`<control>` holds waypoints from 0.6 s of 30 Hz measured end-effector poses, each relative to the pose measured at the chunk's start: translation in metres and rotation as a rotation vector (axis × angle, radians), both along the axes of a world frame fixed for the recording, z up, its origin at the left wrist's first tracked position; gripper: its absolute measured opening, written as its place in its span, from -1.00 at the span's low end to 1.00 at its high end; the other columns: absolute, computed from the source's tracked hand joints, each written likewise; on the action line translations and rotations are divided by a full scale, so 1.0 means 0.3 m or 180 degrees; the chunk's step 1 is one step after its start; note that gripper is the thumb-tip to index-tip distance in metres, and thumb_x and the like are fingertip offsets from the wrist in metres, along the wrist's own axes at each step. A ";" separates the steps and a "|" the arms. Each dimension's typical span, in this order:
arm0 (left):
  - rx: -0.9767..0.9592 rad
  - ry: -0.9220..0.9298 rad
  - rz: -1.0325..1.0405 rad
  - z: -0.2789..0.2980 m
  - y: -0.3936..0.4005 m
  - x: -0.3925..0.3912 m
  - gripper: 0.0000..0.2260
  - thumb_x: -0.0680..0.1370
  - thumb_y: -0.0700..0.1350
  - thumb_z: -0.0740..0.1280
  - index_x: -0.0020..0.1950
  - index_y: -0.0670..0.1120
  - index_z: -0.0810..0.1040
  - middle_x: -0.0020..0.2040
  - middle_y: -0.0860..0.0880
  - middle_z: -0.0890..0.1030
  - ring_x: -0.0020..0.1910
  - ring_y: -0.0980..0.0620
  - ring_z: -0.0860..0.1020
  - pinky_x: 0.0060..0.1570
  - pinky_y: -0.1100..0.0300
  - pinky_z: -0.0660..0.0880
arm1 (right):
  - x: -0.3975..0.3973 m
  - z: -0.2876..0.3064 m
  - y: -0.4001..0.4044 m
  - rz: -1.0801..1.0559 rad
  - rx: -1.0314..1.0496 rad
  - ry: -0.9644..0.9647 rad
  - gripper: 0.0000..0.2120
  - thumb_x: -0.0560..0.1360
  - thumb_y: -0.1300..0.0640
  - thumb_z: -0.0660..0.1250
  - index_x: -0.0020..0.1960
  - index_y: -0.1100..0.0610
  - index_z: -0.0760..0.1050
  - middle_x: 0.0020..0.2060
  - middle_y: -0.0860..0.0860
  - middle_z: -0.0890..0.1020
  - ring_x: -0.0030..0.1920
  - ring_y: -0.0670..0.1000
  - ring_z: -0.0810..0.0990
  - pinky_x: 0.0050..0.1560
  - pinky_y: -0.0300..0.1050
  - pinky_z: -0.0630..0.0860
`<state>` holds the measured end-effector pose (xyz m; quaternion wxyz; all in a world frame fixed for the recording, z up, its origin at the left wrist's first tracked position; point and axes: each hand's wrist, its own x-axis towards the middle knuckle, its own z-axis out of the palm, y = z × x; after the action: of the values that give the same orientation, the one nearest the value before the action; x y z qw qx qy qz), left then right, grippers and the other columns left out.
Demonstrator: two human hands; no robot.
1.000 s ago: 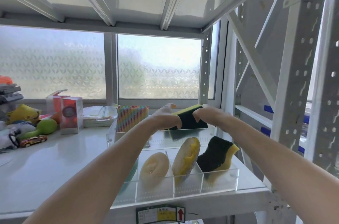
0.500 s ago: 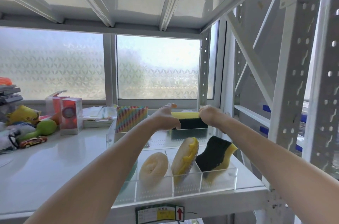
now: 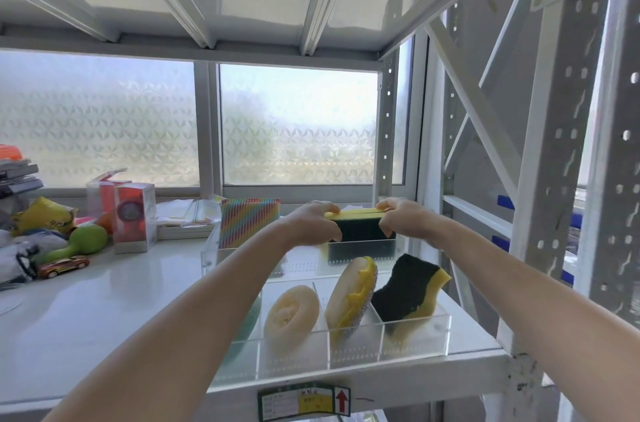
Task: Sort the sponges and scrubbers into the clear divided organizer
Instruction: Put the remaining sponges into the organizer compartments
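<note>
Since the earlier frames, both hands have turned the yellow-and-green sponge (image 3: 360,227) from a tilted pose to level, yellow layer up, and lowered it toward the far row of the clear divided organizer (image 3: 446,328). Left hand (image 3: 311,222) pinches the sponge's left end, thumb below and fingers over the top edge; right hand (image 3: 403,217) pinches the right end likewise. Sponge position: upright on its long edge, dark scouring face toward the camera, at a rear compartment on the organizer's right side; whether it touches the floor cannot be told. Near row, left to right: round cream scrubber (image 3: 291,316), oval yellow sponge with metallic mesh (image 3: 351,300), and a contoured yellow sponge with black scouring pad (image 3: 405,290), each leaning in its own compartment. Rainbow-striped sponge (image 3: 250,222) stands at the organizer's rear left corner. White shelf (image 3: 104,300) carries, at left, a toy car (image 3: 62,266) and a green toy (image 3: 83,243), well apart from the organizer.
</note>
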<state>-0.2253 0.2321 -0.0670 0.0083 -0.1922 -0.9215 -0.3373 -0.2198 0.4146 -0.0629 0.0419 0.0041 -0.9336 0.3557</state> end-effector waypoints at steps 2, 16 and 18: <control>0.0032 -0.0073 -0.0011 0.005 0.000 0.006 -0.51 0.46 -0.20 0.31 0.39 -0.02 0.35 0.23 -0.09 0.42 0.07 -0.01 0.43 -0.19 0.28 0.39 | -0.006 -0.001 0.010 0.0004 -0.0038 0.0021 -0.43 0.34 0.29 0.26 0.35 0.14 0.34 0.18 0.10 0.45 0.20 0.08 0.41 0.16 -0.03 0.42; 0.0020 -0.0127 0.0107 0.001 0.033 0.010 -0.48 0.43 -0.26 0.20 0.37 0.07 0.30 0.10 -0.11 0.42 -0.05 0.00 0.40 -0.25 0.23 0.34 | 0.009 0.013 -0.007 0.0262 0.0238 0.0115 -0.51 0.36 0.32 0.28 0.27 0.10 0.40 0.14 0.08 0.44 0.13 0.05 0.41 -0.11 -0.20 0.41; 0.0037 -0.0105 0.0085 -0.004 0.038 0.009 -0.48 0.44 -0.25 0.19 0.39 0.07 0.30 0.27 -0.13 0.35 0.11 -0.06 0.37 -0.09 0.21 0.37 | 0.008 0.011 -0.003 0.0277 0.0273 0.0118 -0.56 0.37 0.30 0.27 0.22 0.07 0.41 0.13 0.10 0.46 0.09 0.04 0.43 -0.09 -0.19 0.43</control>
<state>-0.2227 0.2435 -0.0683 -0.0012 -0.1744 -0.9220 -0.3456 -0.2174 0.4136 -0.0594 0.0435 0.0530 -0.9460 0.3167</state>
